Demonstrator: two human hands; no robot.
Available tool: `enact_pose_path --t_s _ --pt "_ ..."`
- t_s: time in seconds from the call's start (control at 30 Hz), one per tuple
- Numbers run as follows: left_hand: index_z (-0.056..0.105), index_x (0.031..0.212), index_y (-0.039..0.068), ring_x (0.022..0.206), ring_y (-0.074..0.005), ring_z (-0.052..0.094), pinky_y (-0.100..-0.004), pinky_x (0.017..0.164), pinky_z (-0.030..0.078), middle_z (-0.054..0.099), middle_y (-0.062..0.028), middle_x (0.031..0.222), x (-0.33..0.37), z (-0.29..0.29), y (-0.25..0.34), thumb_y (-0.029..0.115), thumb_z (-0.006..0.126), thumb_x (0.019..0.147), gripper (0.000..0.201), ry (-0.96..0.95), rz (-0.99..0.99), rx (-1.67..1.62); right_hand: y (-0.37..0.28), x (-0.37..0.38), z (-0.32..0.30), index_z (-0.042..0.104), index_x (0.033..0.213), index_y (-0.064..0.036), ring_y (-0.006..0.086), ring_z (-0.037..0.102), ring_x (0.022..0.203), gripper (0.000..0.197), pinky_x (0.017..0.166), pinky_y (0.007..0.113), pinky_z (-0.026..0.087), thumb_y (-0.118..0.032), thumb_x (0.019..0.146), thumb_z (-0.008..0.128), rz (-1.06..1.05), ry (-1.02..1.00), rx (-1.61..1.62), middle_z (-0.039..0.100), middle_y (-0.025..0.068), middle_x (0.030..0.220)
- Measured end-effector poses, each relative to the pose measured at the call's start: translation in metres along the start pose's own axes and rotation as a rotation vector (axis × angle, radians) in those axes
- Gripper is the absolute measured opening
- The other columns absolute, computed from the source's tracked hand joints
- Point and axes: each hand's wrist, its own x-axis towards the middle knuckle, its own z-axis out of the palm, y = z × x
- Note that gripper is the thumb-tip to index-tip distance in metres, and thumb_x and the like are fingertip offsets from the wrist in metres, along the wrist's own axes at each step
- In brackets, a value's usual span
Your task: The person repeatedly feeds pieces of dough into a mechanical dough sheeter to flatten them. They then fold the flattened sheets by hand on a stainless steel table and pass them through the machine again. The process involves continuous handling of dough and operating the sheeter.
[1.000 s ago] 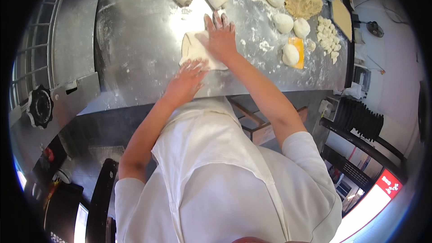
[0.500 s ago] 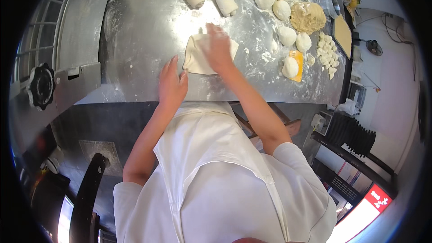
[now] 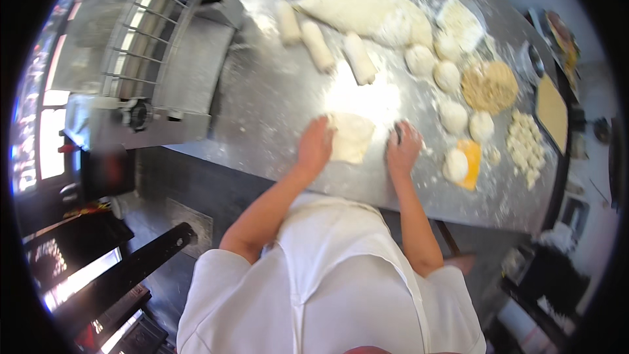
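A flat pale dough sheet [image 3: 352,137] lies on the steel table in front of me. My left hand [image 3: 316,145] is at its left edge, the fingers bent and closed on that edge. To the right of the sheet, apart from it, my right hand [image 3: 404,149] is low over the table with its fingers curled in. Something small and dark shows by its fingertips, too unclear to name. Beyond the sheet lie rolled dough pieces, among them a dough roll [image 3: 360,59] and another dough roll [image 3: 318,46].
A roller machine [image 3: 141,46] with a wire guard stands at the left. Farther back lies a large dough slab [image 3: 367,10]. Dough balls [image 3: 454,117], a brown dough mass [image 3: 490,87], small dough bits [image 3: 525,147] and a yellow card [image 3: 470,165] under one ball are at the right.
My right hand has come off the dough sheet to its right side. My left hand has moved onto the sheet's left edge. The view has shifted, showing more of the machine and far table.
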Motion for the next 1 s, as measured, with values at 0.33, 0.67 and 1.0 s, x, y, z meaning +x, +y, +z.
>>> enact_pose_path --t_s 0.33,0.67,1.0 --pt "0.064 0.114 0.004 0.092 -0.0128 0.066 -0.0286 0.079 0.055 0.069 -0.005 0.102 0.089 -0.138 0.095 0.013 0.077 0.093 0.027 -0.24 -0.565 -0.796 -0.001 0.005 -0.02 0.07 0.099 -0.0134 0.0324 0.057 0.11 0.013 0.097 0.048 0.042 -0.009 0.088 0.066 0.004 -0.013 0.151 0.069 0.0054 0.109" --pt "0.065 0.12 0.004 0.095 -0.0188 0.072 -0.0357 0.085 0.062 0.072 -0.0069 0.107 0.234 -0.441 0.109 0.023 0.082 0.089 0.04 0.019 -0.183 -0.676 0.005 0.004 -0.02 0.07 0.092 -0.0127 0.0321 0.058 0.107 0.008 0.097 0.047 0.042 -0.009 0.086 0.065 -0.045 -0.019 0.186 0.069 0.0053 0.101" --pt "0.068 0.112 0.007 0.087 -0.0116 0.069 -0.0284 0.08 0.057 0.072 -0.0021 0.102 0.323 -0.583 0.025 0.017 0.078 0.091 0.026 0.118 -0.065 -0.328 0.002 0.004 -0.016 0.067 0.086 -0.0095 0.0336 0.06 0.097 0.008 0.09 0.047 0.044 -0.003 0.082 0.064 -0.106 0.025 0.178 0.069 0.008 0.095"
